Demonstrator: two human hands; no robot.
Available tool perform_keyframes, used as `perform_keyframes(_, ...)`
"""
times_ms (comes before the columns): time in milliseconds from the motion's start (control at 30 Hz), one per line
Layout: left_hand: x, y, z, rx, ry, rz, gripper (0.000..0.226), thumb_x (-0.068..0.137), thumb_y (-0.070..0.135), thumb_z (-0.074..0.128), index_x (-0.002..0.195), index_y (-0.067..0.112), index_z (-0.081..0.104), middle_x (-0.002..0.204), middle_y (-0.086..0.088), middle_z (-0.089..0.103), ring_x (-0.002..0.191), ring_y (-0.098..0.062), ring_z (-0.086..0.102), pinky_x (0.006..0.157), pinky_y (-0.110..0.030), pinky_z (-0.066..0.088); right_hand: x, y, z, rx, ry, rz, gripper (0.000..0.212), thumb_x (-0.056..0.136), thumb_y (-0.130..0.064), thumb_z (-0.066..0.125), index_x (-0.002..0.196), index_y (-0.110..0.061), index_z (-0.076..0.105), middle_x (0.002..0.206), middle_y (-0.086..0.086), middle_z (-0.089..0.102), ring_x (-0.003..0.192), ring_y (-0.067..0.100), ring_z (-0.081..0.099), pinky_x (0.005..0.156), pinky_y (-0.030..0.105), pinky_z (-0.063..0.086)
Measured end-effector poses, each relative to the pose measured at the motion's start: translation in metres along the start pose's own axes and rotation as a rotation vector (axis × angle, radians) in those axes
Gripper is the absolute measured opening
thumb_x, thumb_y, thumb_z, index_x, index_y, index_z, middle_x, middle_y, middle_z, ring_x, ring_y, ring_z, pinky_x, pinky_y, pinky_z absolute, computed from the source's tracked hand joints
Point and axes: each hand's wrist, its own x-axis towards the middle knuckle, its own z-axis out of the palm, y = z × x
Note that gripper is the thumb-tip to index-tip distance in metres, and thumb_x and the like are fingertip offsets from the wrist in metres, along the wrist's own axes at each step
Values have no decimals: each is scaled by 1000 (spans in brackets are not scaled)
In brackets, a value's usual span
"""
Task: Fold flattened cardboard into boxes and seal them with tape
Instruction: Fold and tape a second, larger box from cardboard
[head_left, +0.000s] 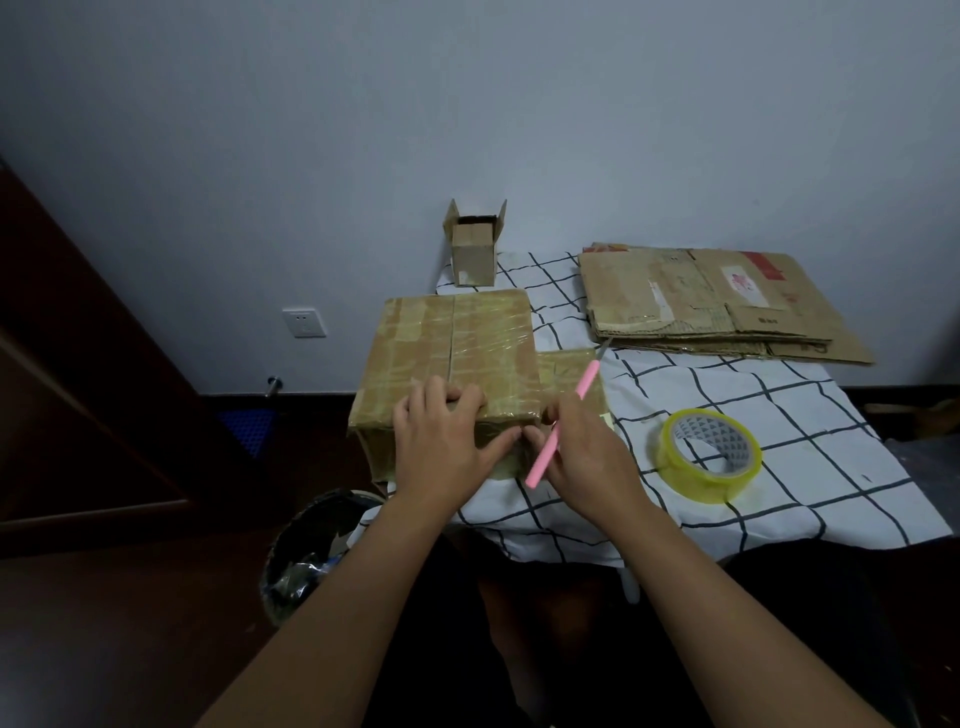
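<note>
Box (452, 353), folded and wrapped in glossy tape, sits at the table's (779, 467) near left corner. Sealing looks almost done. The left hand (441, 441) presses spread fingers over its near top edge; the right hand (582, 447) pinches a pink knife (563, 423). Next, probably, comes cutting or smoothing the tape end. The tape roll (709, 454) lies nearby, flat cardboard (711, 301) at the far edge, its print unreadable.

Both forearms (332, 597) are bare, with no sleeves or jewellery visible.
</note>
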Motion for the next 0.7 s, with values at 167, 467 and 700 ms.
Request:
perform_keyframes(167,-1,0,0,6,-8,-3,48,76,68,62,91,23,56,95,-1,46,90,-21,46,83,-41,39,-5,0,-2,29,-23,-68,29,89,-9,59,95,-22,35,70,-3,41,55,17,35,48,26,26)
perform_keyframes(467,0,1,-2,0,-17,-3,48,76,67,66,91,22,57,95,-1,46,90,-21,46,84,-42,39,3,15,-21,-26,-208,-191,43,78,-2,64,98,-23,33,73,0,47,56,21,43,46,34,42)
perform_keyframes(700,1,2,-5,14,-40,0,46,77,66,62,90,22,56,94,-1,45,89,-20,43,85,-42,39,12,12,-19,-28,-195,-203,34,84,-10,64,96,-21,34,70,3,55,54,20,45,45,29,37)
